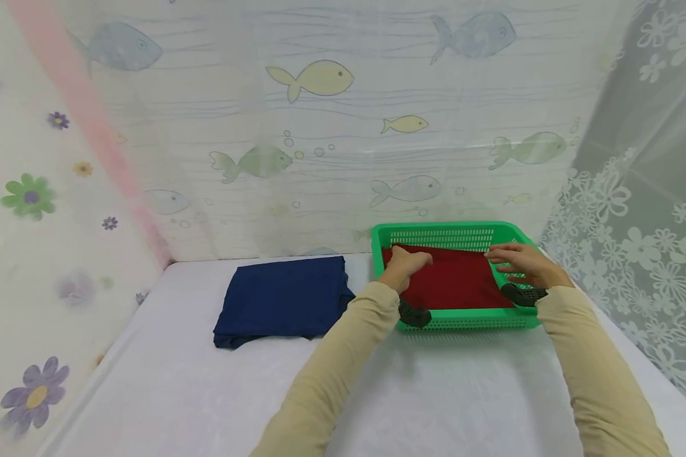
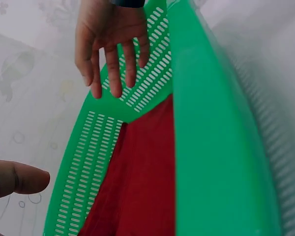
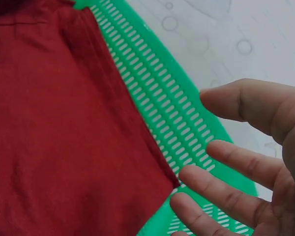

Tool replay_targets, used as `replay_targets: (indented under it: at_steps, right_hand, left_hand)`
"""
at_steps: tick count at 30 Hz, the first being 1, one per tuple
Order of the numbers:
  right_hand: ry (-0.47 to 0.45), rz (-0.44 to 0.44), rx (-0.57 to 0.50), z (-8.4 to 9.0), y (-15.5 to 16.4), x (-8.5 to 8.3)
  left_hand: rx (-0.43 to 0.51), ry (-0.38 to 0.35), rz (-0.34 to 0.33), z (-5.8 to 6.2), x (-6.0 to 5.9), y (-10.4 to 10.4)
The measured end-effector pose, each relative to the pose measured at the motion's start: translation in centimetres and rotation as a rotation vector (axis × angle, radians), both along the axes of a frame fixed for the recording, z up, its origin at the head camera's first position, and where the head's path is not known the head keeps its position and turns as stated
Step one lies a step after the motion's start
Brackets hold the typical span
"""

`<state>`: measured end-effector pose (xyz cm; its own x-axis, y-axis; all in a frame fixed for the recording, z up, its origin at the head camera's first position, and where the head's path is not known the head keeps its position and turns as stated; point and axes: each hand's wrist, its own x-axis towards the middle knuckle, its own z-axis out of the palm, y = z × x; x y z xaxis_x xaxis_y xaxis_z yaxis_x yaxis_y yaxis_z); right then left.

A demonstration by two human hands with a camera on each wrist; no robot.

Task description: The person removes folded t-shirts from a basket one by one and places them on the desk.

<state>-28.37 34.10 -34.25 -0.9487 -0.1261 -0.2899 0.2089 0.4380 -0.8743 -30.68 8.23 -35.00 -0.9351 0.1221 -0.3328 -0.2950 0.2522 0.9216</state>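
A folded red cloth lies flat inside a green plastic basket with slotted walls. My left hand is over the basket's left side, thumb pointing right, holding nothing that shows. Over the right side hovers my right hand, its fingers spread and apart from the cloth. In the right wrist view those fingertips are near the cloth's corner, with the slotted wall behind them. The left wrist view shows the left thumb beside the basket and the right hand hanging loosely at the far end.
A folded navy cloth lies on the white table, left of the basket. Behind the table hangs a curtain printed with fish. A lace-patterned sheet borders the right side, and a flowered curtain the left.
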Motion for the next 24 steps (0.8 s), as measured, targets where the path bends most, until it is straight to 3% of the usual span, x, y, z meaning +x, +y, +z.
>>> replay_targets:
  at_steps: [7, 11, 15, 24]
  right_hand:
    - [-0.076, 0.044, 0.021, -0.6, 0.3, -0.3]
    - [-0.051, 0.097, 0.023, -1.2, 0.5, -0.6]
    - [-0.012, 0.131, 0.015, -1.9, 0.7, -0.9]
    - [-0.044, 0.137, 0.059, -2.9, 1.0, -1.3]
  left_hand:
    - [0.063, -0.052, 0.037, -0.1, -0.6, 0.3]
    - [0.079, -0.072, 0.058, -0.4, -0.9, 0.7]
    - [0.061, -0.065, 0.056, -1.0, -1.2, 0.9]
    - [-0.053, -0.066, -0.002, -1.7, -1.5, 1.0]
